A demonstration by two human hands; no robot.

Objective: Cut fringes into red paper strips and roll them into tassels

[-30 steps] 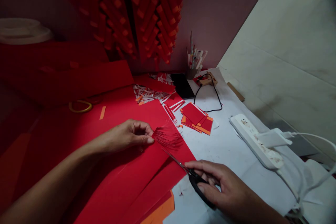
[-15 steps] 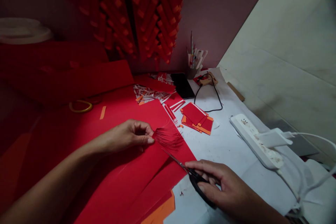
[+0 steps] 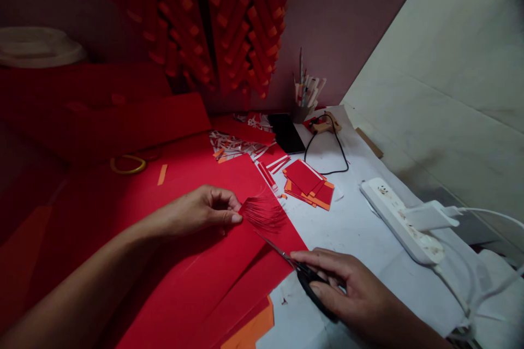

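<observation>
Between the thumb and fingers of my left hand (image 3: 208, 208) is the uncut end of a red paper fringe (image 3: 265, 215), its thin strands fanned out to the right. My right hand (image 3: 344, 286) is closed around the black handles of a pair of scissors (image 3: 303, 271). The slim metal blades point up and left, close to the lower edge of the strands. Whether the blades touch any strand I cannot tell. Large red paper sheets (image 3: 196, 289) lie beneath both hands.
A stack of red and orange cards (image 3: 309, 184), paper scraps (image 3: 233, 144), a black phone (image 3: 286, 133) and a pen cup (image 3: 303, 112) stand farther back. On the right lies a white power strip (image 3: 399, 223) with cords. Yellow-handled scissors (image 3: 129, 164) rest at left.
The view has shifted very slightly, moving everything a few pixels to the right. Both hands keep their hold, with no other clear difference.
</observation>
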